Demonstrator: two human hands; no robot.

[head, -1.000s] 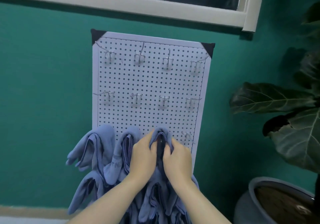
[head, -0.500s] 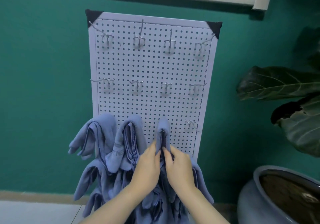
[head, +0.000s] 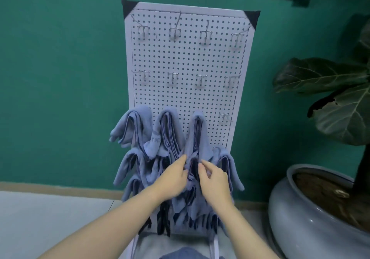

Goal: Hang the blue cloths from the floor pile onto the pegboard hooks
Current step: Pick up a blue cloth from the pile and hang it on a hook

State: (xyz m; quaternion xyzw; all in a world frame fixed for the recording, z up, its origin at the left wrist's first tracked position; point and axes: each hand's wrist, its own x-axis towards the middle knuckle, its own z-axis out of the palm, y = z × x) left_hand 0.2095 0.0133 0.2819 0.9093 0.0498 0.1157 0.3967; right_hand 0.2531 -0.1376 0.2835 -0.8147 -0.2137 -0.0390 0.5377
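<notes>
While both hands work at centre frame, the left hand (head: 173, 178) rests straight fingers on the hanging blue cloths (head: 166, 134), and the right hand (head: 215, 178) pinches the third cloth (head: 197, 138) with curled fingers. Higher up, the white pegboard (head: 186, 62) shows bare hooks (head: 226, 117); a plant pot (head: 300, 214) sits lower right.

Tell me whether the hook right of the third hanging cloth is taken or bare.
Bare. The hook shows as plain metal against the pegboard, with no cloth over it.
</notes>
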